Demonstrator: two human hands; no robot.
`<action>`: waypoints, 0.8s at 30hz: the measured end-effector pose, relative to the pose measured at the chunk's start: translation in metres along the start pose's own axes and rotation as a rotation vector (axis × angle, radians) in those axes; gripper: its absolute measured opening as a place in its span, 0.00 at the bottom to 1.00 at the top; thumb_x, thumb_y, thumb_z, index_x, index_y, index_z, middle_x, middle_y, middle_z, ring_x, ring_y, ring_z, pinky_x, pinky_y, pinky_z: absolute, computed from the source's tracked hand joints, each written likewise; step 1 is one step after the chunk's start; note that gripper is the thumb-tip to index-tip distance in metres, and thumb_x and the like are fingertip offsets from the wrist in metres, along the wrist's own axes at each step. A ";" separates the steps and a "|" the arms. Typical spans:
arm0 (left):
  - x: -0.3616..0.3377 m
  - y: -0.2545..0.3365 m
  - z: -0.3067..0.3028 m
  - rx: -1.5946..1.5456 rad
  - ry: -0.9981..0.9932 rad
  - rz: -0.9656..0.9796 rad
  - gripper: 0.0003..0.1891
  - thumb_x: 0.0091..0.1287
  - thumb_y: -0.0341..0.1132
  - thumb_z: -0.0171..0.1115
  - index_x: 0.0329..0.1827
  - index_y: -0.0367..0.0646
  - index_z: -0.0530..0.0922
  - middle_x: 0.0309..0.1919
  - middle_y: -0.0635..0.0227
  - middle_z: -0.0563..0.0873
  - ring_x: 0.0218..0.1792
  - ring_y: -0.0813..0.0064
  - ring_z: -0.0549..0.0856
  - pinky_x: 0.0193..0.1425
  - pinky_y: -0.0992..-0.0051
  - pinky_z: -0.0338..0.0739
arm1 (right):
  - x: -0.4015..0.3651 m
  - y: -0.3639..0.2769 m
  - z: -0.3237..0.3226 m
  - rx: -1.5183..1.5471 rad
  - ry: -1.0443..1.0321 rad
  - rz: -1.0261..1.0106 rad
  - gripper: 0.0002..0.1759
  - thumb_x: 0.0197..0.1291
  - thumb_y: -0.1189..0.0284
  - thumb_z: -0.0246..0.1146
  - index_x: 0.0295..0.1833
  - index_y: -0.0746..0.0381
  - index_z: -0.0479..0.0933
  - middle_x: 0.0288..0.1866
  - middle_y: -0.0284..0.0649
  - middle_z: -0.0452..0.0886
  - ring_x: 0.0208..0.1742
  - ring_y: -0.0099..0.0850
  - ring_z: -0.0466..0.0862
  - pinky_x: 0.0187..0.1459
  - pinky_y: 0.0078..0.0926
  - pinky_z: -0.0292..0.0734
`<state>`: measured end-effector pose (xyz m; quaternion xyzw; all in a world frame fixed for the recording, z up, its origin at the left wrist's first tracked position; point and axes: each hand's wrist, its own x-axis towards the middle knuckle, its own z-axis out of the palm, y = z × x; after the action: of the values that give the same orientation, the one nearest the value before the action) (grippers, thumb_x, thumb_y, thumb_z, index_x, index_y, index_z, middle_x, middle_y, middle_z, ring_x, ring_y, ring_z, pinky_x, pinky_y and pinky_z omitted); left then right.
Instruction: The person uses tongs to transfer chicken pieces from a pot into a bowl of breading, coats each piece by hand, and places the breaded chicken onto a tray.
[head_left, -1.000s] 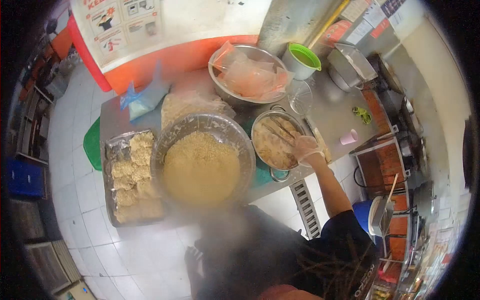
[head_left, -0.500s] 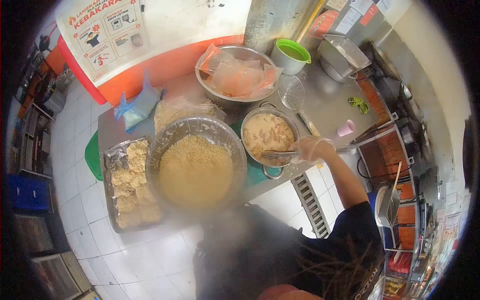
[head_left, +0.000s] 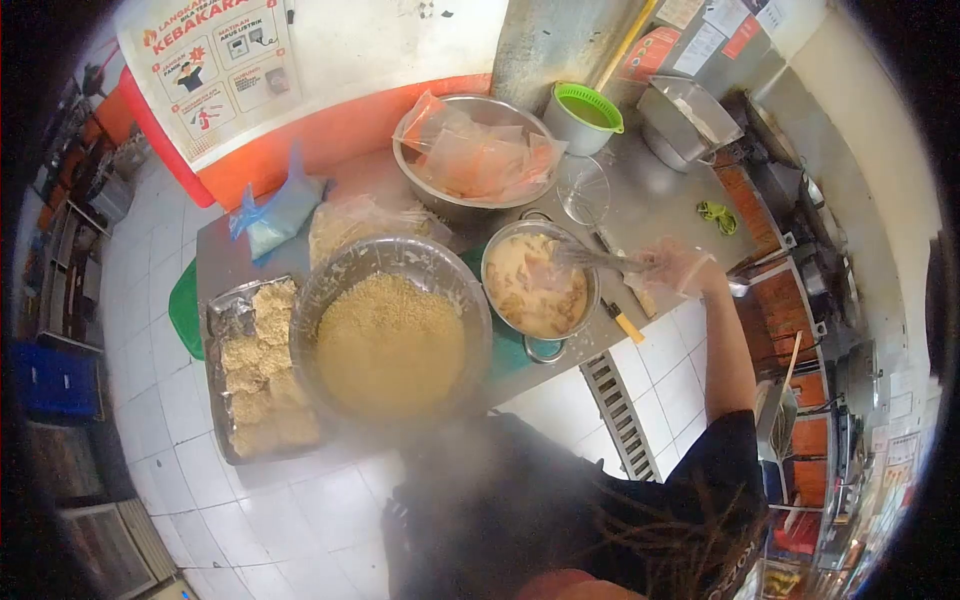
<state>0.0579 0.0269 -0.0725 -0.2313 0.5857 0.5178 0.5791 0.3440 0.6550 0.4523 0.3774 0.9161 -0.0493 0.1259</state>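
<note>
My right hand [head_left: 672,268], in a clear plastic glove, is closed around metal tongs [head_left: 603,259], smeared by motion. The tongs' tips reach over the upper right part of a two-handled pot [head_left: 489,290]. Inside it, pale pieces [head_left: 545,300] lie in a creamy liquid. Left of the pot stands a large metal bowl [head_left: 478,300] of pale yellow crumbs [head_left: 390,340]. A metal tray [head_left: 222,400] with crumb-coated pieces [head_left: 258,355] lies beyond the bowl's left side. My left hand is out of sight.
Behind the pot, a wide metal basin [head_left: 405,170] holds orange-tinted plastic bags. A yellow-handled utensil [head_left: 625,322] sticks out over the table's front edge. A green colander [head_left: 588,105], clear round container [head_left: 583,190] and blue plastic bag [head_left: 272,222] stand farther back. A floor drain grate [head_left: 620,415] lies below.
My right hand and the tongs have moved up and to the right, from the pot's front side to its far right side. The yellow-handled utensil now shows more fully.
</note>
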 end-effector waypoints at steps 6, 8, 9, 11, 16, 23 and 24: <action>0.014 0.005 -0.005 -0.122 -0.190 0.001 0.31 0.66 0.61 0.53 0.67 0.54 0.68 0.65 0.63 0.71 0.60 0.58 0.73 0.57 0.54 0.70 | -0.004 -0.073 0.023 -0.266 0.168 0.037 0.18 0.55 0.73 0.57 0.52 0.51 0.79 0.37 0.41 0.83 0.43 0.39 0.83 0.46 0.37 0.78; 0.015 0.003 -0.002 -0.096 -0.154 0.019 0.31 0.66 0.61 0.53 0.67 0.54 0.68 0.65 0.63 0.71 0.60 0.58 0.73 0.57 0.55 0.70 | -0.002 -0.078 0.051 -0.219 0.070 0.026 0.15 0.54 0.71 0.58 0.48 0.53 0.80 0.37 0.43 0.83 0.43 0.40 0.83 0.46 0.38 0.79; 0.014 0.003 0.001 -0.084 -0.134 0.027 0.31 0.66 0.61 0.53 0.67 0.54 0.68 0.65 0.63 0.71 0.60 0.58 0.73 0.57 0.55 0.70 | -0.008 -0.082 0.056 -0.199 0.057 -0.030 0.14 0.54 0.70 0.59 0.47 0.54 0.81 0.37 0.44 0.83 0.43 0.41 0.84 0.46 0.38 0.79; 0.010 0.004 0.008 -0.063 -0.094 0.044 0.32 0.66 0.62 0.53 0.67 0.54 0.68 0.65 0.64 0.71 0.60 0.58 0.73 0.58 0.55 0.70 | -0.011 -0.080 0.053 -0.091 0.096 -0.116 0.14 0.54 0.65 0.62 0.47 0.58 0.80 0.36 0.47 0.83 0.44 0.44 0.84 0.46 0.39 0.79; -0.010 0.029 -0.002 0.133 -0.209 0.089 0.32 0.66 0.62 0.53 0.68 0.54 0.67 0.66 0.63 0.70 0.61 0.58 0.73 0.58 0.55 0.69 | 0.011 -0.082 0.007 0.071 -0.242 0.137 0.28 0.55 0.51 0.63 0.56 0.55 0.76 0.36 0.48 0.83 0.44 0.43 0.83 0.46 0.43 0.76; -0.011 0.022 0.010 0.055 0.033 0.050 0.27 0.72 0.57 0.47 0.61 0.44 0.71 0.56 0.61 0.77 0.54 0.63 0.78 0.55 0.61 0.74 | 0.133 -0.011 0.051 0.351 -0.565 0.133 0.20 0.58 0.56 0.63 0.51 0.57 0.78 0.33 0.38 0.82 0.36 0.30 0.81 0.29 0.30 0.73; -0.016 0.026 0.011 -0.003 0.032 0.095 0.26 0.74 0.54 0.44 0.57 0.39 0.74 0.49 0.60 0.82 0.50 0.65 0.80 0.54 0.62 0.76 | 0.147 0.002 0.063 0.551 -0.653 0.185 0.17 0.59 0.59 0.64 0.49 0.57 0.78 0.32 0.34 0.81 0.34 0.27 0.80 0.27 0.27 0.72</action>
<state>0.0439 0.0409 -0.0470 -0.2124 0.6046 0.5419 0.5438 0.2570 0.7441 0.3526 0.4418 0.7434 -0.3970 0.3075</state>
